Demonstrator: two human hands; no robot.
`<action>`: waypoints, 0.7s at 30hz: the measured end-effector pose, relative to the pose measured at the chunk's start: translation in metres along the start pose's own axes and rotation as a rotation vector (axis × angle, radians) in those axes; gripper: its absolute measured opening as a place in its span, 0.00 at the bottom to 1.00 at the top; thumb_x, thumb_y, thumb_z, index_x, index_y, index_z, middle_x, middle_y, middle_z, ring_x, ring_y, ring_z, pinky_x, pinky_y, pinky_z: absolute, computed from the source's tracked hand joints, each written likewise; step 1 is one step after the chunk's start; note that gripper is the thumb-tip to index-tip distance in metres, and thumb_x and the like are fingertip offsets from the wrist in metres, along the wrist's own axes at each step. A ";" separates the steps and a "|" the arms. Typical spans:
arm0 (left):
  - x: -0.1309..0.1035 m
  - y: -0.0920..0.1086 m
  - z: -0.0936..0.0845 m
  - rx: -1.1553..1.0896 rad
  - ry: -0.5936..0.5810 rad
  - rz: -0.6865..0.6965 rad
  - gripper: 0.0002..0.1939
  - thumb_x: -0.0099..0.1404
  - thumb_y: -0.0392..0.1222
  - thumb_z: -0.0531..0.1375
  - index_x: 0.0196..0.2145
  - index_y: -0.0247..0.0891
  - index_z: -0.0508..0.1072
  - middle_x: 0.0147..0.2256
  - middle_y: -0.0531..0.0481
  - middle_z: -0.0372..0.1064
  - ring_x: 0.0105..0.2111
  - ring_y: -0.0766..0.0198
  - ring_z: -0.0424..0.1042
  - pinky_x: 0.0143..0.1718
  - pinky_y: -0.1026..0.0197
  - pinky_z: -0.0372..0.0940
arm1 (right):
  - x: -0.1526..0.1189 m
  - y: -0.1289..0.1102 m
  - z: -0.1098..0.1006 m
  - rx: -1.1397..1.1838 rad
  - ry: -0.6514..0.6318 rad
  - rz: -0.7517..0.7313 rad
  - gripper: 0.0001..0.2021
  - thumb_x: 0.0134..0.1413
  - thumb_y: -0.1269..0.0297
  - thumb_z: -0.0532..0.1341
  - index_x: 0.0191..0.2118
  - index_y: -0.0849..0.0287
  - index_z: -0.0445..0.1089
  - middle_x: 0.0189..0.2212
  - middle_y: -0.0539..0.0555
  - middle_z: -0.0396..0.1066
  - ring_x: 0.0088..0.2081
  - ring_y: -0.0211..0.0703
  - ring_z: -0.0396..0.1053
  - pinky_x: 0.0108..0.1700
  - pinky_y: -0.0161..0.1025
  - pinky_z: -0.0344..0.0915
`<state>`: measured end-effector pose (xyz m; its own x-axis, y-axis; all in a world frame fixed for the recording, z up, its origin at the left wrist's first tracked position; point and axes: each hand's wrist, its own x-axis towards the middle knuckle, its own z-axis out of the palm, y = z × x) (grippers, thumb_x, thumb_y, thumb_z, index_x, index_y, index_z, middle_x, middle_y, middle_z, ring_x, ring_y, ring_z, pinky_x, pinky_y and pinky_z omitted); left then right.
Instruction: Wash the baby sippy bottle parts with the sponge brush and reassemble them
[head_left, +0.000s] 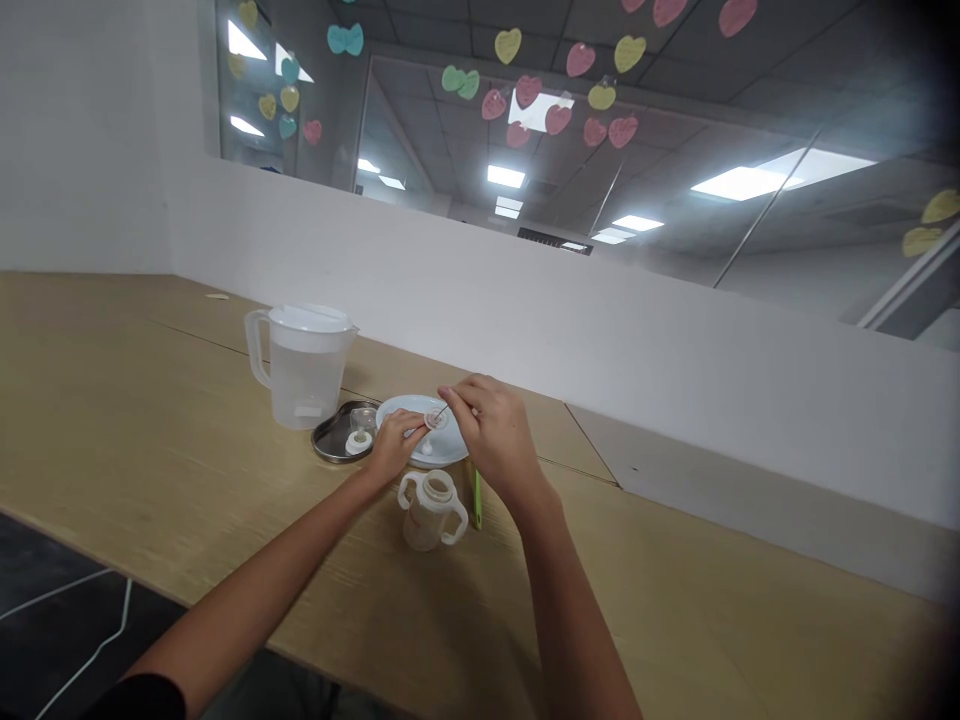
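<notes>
Over the pale bowl [397, 406], my left hand [395, 443] pinches a small clear round piece [435, 420], perhaps a bottle nipple. My right hand [491, 425] is closed on a thin stick-like tool [442, 411] whose tip meets that piece; its kind is too small to make out. Just below stands an upright two-handled baby bottle [426, 522] with its mouth uncovered. A green handle [478, 497] lies beside it, partly hidden by my right hand. A small white thing [427, 449] rests in the bowl.
Left of the bowl, a metal kidney dish [330, 445] holds a white bottle collar [359, 441] and a clear cap [364, 418]. Behind it stands a lidded plastic pitcher [307, 370] of clear liquid. A white wall [480, 270] with a window borders the table [187, 400].
</notes>
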<state>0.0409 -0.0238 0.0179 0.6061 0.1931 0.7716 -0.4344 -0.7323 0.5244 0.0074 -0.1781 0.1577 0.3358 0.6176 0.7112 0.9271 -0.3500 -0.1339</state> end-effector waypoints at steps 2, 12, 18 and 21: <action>0.000 -0.001 0.000 0.006 -0.007 -0.002 0.11 0.64 0.40 0.53 0.31 0.38 0.74 0.32 0.48 0.73 0.34 0.61 0.67 0.41 0.59 0.58 | 0.000 0.000 0.001 0.001 -0.012 0.002 0.16 0.61 0.66 0.52 0.25 0.61 0.70 0.26 0.53 0.68 0.31 0.38 0.64 0.35 0.35 0.57; 0.000 0.005 -0.001 -0.032 -0.013 -0.009 0.13 0.64 0.39 0.52 0.26 0.37 0.74 0.29 0.49 0.73 0.32 0.62 0.66 0.39 0.61 0.58 | -0.001 -0.004 0.003 -0.033 -0.022 0.008 0.17 0.62 0.64 0.51 0.26 0.61 0.70 0.26 0.53 0.69 0.28 0.37 0.64 0.32 0.34 0.55; -0.002 0.007 0.002 -0.104 -0.001 -0.119 0.12 0.62 0.39 0.53 0.27 0.37 0.76 0.32 0.49 0.75 0.36 0.60 0.68 0.42 0.59 0.60 | 0.000 -0.002 0.008 -0.021 -0.112 0.058 0.19 0.61 0.65 0.49 0.20 0.60 0.64 0.19 0.50 0.66 0.22 0.35 0.60 0.28 0.34 0.50; -0.002 0.004 0.002 -0.144 0.015 -0.129 0.11 0.61 0.39 0.54 0.30 0.38 0.77 0.35 0.48 0.75 0.37 0.59 0.68 0.43 0.58 0.60 | 0.000 0.000 0.008 0.005 -0.121 0.088 0.19 0.61 0.65 0.50 0.19 0.60 0.63 0.19 0.51 0.66 0.22 0.35 0.60 0.27 0.34 0.50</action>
<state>0.0389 -0.0284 0.0174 0.6531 0.2898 0.6996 -0.4453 -0.6002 0.6644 0.0086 -0.1723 0.1516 0.4335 0.6647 0.6085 0.8937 -0.4036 -0.1958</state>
